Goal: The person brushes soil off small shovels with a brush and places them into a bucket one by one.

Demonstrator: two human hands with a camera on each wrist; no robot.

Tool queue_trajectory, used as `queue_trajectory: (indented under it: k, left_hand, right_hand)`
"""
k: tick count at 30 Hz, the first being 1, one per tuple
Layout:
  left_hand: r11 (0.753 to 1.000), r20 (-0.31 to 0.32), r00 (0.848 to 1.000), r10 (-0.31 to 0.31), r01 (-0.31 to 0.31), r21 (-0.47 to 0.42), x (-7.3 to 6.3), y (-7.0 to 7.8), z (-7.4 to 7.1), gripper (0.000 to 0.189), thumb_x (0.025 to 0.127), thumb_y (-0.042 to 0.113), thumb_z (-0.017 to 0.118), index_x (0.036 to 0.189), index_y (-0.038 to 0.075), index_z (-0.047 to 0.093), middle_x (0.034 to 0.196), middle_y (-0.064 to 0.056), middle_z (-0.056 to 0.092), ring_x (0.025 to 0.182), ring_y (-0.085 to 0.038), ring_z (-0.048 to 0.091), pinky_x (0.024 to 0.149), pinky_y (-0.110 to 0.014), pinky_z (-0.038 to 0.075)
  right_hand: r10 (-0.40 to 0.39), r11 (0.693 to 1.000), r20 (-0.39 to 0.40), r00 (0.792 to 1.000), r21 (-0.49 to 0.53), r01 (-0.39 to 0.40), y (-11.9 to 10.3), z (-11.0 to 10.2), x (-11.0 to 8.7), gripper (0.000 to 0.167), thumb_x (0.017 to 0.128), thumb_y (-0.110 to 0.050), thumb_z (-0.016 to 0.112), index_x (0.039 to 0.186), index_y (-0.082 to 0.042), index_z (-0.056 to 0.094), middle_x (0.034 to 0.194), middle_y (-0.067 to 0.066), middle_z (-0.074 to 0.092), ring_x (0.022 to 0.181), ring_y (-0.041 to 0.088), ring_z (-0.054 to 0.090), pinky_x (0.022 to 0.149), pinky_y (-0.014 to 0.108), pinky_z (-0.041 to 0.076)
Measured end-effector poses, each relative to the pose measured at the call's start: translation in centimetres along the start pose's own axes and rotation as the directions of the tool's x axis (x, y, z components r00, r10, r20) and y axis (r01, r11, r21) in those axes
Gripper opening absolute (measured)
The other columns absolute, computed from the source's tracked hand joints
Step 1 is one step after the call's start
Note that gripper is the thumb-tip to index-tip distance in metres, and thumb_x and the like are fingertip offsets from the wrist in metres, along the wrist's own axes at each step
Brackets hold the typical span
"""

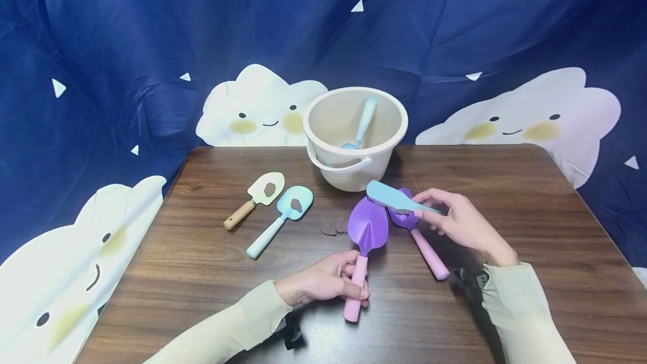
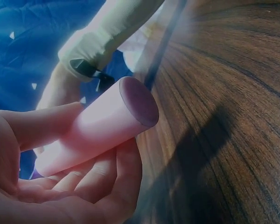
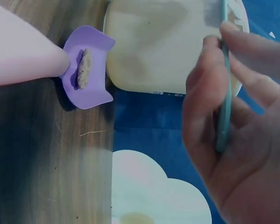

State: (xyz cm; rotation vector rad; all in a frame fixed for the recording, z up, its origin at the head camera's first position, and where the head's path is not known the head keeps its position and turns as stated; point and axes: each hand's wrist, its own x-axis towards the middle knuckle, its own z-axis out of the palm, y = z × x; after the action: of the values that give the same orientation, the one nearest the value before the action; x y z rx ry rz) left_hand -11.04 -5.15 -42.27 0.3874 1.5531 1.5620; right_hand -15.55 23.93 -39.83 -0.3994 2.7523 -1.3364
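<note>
In the head view my left hand (image 1: 326,280) grips the pink handle of a purple hand shovel (image 1: 368,223), fingers and thumb wrapped around it. Its blade points away from me, with the handle's end (image 2: 140,101) large in the left wrist view. My right hand (image 1: 462,221) pinches the thin handle of a light blue brush (image 1: 396,198). Dark bristles face down beside the shovel blade. Beneath the brush lies another purple shovel (image 1: 429,254) with a pink handle; a brown clump (image 3: 84,69) sits on its blade in the right wrist view.
A cream bucket (image 1: 349,170) stands at the back, a light blue tool (image 1: 365,119) leaning inside. To the left lie a cream trowel (image 1: 240,215) with a wooden handle and a light blue shovel (image 1: 268,236), each bearing a brown clump. Brown pieces (image 1: 328,230) lie on the wooden table (image 1: 192,274).
</note>
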Motion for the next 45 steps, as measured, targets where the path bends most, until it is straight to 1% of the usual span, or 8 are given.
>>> queue_trajectory:
  k: [8,10,14,17,23,28,36,45]
  left_hand:
    - [0.999,-0.01,1.0,0.005,-0.004,0.034,0.2,-0.1,-0.1,0.033,0.083,-0.01,0.063,0.11,-0.005,0.044,0.102,-0.042,0.06,0.073,-0.016,0.068,0.07,-0.029,0.059]
    - [0.999,-0.015,1.0,0.006,-0.006,0.047,0.3,-0.1,-0.1,0.033,0.083,-0.009,0.063,0.11,-0.005,0.044,0.101,-0.041,0.061,0.073,-0.016,0.068,0.07,-0.028,0.058]
    - [0.998,-0.026,1.0,0.009,-0.008,0.066,0.3,-0.1,-0.1,0.032,0.083,-0.009,0.064,0.109,-0.007,0.044,0.099,-0.039,0.063,0.072,-0.015,0.067,0.07,-0.026,0.058]
    - [0.998,-0.029,1.0,0.01,-0.009,0.058,0.4,-0.1,-0.1,0.031,0.083,-0.009,0.064,0.107,-0.005,0.045,0.099,-0.038,0.063,0.071,-0.015,0.067,0.07,-0.027,0.058]
    - [0.999,-0.037,0.999,0.007,-0.006,0.043,0.4,-0.1,-0.1,0.03,0.083,-0.009,0.064,0.105,-0.002,0.045,0.09,-0.029,0.067,0.07,-0.015,0.067,0.07,-0.027,0.058]
    - [0.998,-0.042,0.999,0.006,-0.004,0.063,0.4,-0.2,-0.1,0.032,0.083,-0.008,0.065,0.107,-0.007,0.045,0.088,-0.025,0.069,0.071,-0.015,0.068,0.069,-0.026,0.058]
    - [0.995,-0.05,0.999,0.011,-0.006,0.1,0.3,-0.2,0.0,0.035,0.082,-0.009,0.065,0.11,-0.008,0.044,0.099,-0.039,0.063,0.079,-0.033,0.071,0.07,-0.025,0.057]
    - [0.999,-0.016,1.0,-0.007,0.008,0.045,0.1,-0.4,0.1,0.034,0.082,-0.012,0.063,0.11,-0.01,0.045,0.102,-0.042,0.06,0.072,-0.016,0.068,0.073,-0.031,0.06]
  right_hand:
    - [0.027,0.998,-0.069,0.997,-0.053,-0.03,-0.8,-0.1,0.0,0.021,0.091,-0.023,0.068,0.11,-0.016,0.065,0.085,0.008,0.067,0.056,0.018,0.058,0.048,0.028,0.05]
    - [0.006,0.997,-0.081,0.997,-0.078,-0.012,-1.1,-0.1,-0.2,0.02,0.091,-0.024,0.068,0.11,-0.018,0.065,0.087,0.007,0.068,0.054,0.016,0.057,0.048,0.027,0.049]
    - [-0.081,0.984,-0.093,0.992,-0.166,0.065,-1.9,0.1,-0.4,0.018,0.09,-0.025,0.069,0.108,-0.022,0.067,0.096,-0.002,0.071,0.069,0.01,0.058,0.062,0.023,0.048]
    - [-0.145,0.969,-0.067,0.987,-0.21,0.128,-2.5,0.4,-0.7,0.017,0.089,-0.024,0.07,0.106,-0.025,0.068,0.095,-0.009,0.07,0.079,0.007,0.057,0.071,0.019,0.044]
    - [-0.247,0.951,0.031,0.969,-0.183,0.248,-3.8,1.1,-1.2,0.019,0.086,-0.018,0.073,0.102,-0.028,0.069,0.09,-0.017,0.067,0.078,0.002,0.059,0.071,0.02,0.049]
    - [-0.31,0.916,0.077,0.948,-0.241,0.32,-4.4,1.4,-1.5,0.02,0.086,-0.016,0.073,0.102,-0.026,0.069,0.092,-0.018,0.068,0.08,-0.002,0.058,0.073,0.022,0.05]
    - [-0.253,0.917,0.023,0.967,-0.314,0.247,-4.5,1.2,-1.1,0.019,0.086,-0.019,0.073,0.104,-0.023,0.07,0.093,-0.012,0.069,0.079,0.003,0.058,0.072,0.027,0.05]
    - [-0.168,0.92,-0.111,0.979,-0.375,0.116,-3.8,0.4,-0.7,0.019,0.087,-0.016,0.07,0.106,-0.015,0.07,0.094,0.002,0.073,0.072,0.013,0.056,0.066,0.031,0.045]
